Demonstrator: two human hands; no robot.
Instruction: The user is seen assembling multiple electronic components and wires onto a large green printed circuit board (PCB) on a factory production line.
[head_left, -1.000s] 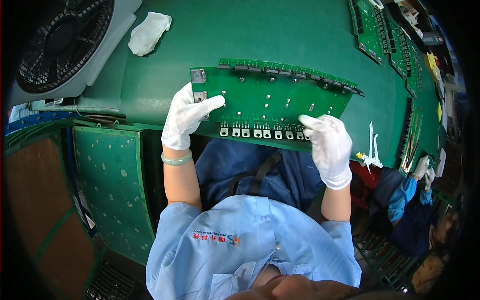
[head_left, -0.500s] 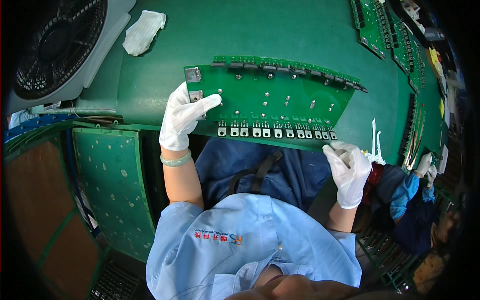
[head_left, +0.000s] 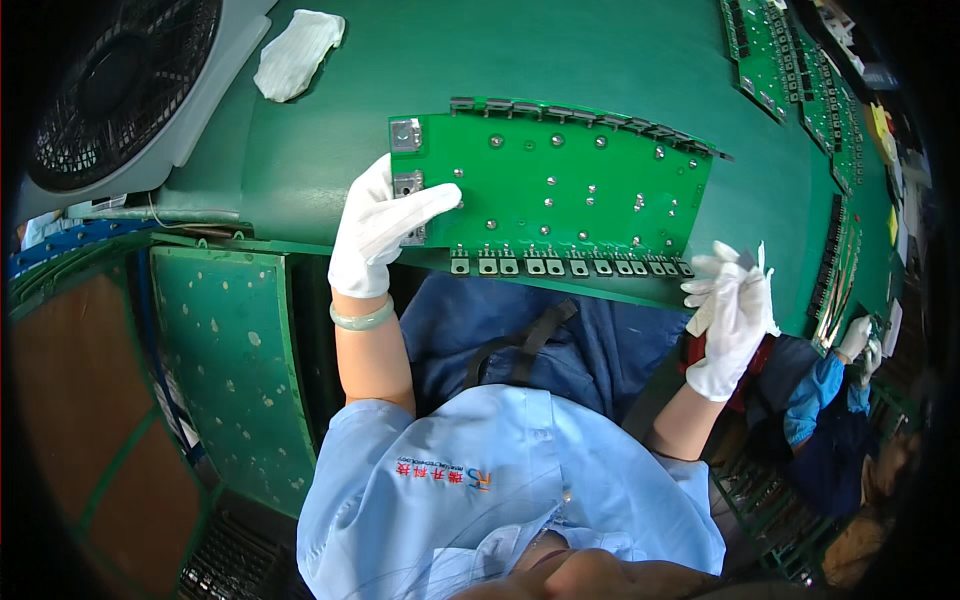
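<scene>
A long green circuit board (head_left: 590,165) is held up above the near edge of the table. Rows of small components line its far and near edges, and shiny solder spots dot its face. My gloved left hand (head_left: 385,225) is closed on its left end, with the thumb lying over the face beside the metal terminal plates. My gloved right hand (head_left: 732,315) is just off the board's near right corner, fingers apart, not gripping the board. A small grey patch shows at its fingertips; I cannot make out what it is. White strips are partly hidden behind this hand.
A green table (head_left: 600,50) spreads beyond the board. A fan (head_left: 120,90) stands at the far left, near a white glove (head_left: 300,55). More circuit boards (head_left: 790,80) lie at the far right. Another person's gloved hands (head_left: 860,345) are at the right edge.
The board has tilted so its face shows more fully and brighter. My right hand has moved off the board's near right corner, rightward, and its fingers have spread. My left hand keeps its hold.
</scene>
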